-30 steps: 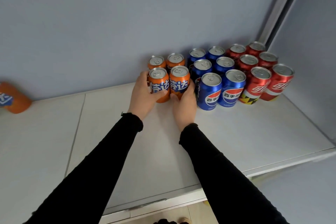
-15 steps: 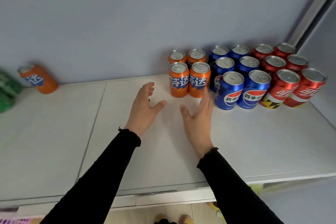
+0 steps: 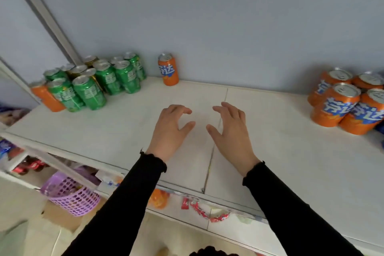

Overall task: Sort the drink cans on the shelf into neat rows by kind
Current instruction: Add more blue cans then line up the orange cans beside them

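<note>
Presently both hands hover empty above the middle of the shelf [image 3: 280,151], near its front edge: the left hand [image 3: 169,131] and the right hand [image 3: 231,133] are each loosely spread, fingers slightly curved, grasping nothing. A sorted block of orange cans [image 3: 345,102] stands at the shelf's right end. One stray orange can [image 3: 168,69] stands upright alone against the back wall; a second orange can [image 3: 46,96] stands at the left end, touching the front of a crowded cluster of green cans [image 3: 97,83]. Gold-coloured cans, possibly a further kind, seem to stand within that cluster, though blur prevents certainty. The step in hand is judged to be fetching a stray orange can. Best practice: take the lone can at the back first, gripping its body, carry it upright to the right-hand block, set it flush; then lift the left-end can straight away from the green ones so none topples
</note>
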A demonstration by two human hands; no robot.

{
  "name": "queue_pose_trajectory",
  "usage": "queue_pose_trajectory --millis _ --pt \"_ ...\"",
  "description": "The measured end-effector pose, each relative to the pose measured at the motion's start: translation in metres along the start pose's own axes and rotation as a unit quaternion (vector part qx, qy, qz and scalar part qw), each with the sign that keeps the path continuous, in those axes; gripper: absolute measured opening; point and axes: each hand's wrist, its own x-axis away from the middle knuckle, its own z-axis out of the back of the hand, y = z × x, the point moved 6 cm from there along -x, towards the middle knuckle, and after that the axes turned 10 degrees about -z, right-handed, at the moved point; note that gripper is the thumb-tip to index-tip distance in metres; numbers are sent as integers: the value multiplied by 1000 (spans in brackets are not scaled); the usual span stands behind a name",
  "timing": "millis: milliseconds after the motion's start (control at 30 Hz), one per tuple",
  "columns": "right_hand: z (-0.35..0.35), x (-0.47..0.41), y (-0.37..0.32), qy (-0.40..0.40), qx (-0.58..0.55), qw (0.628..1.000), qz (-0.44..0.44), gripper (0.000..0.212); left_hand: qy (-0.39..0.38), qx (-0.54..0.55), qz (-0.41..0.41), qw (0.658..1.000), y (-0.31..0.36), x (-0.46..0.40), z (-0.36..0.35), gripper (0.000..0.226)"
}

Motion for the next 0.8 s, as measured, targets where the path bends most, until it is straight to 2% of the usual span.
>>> queue_pose_trajectory --millis 100,200,267,500,633,733,800 --pt "-40 -20 -39 -14 -22 1000 -6 52 9 -15 4 1000 -49 12 45 27" --pt "-68 -42 -59 -15 -67 996 -51 58 23 -19 8 1000 -89 18 80 27" --pt "-119 -72 -93 -5 -102 990 -98 66 18 -8 21 1000 -153 27 124 27" --pt "-168 -154 -104 57 -213 947 -233 89 43 16 22 999 -229 46 172 25" --pt "-183 -191 -95 107 -201 939 -258 85 139 67 77 985 -269 67 202 16" --pt "-186 -198 -99 123 -173 940 -267 71 236 84 119 961 -297 83 230 11" --pt "-190 -198 -101 132 -167 944 -254 69 295 90 153 939 -318 89 246 15"
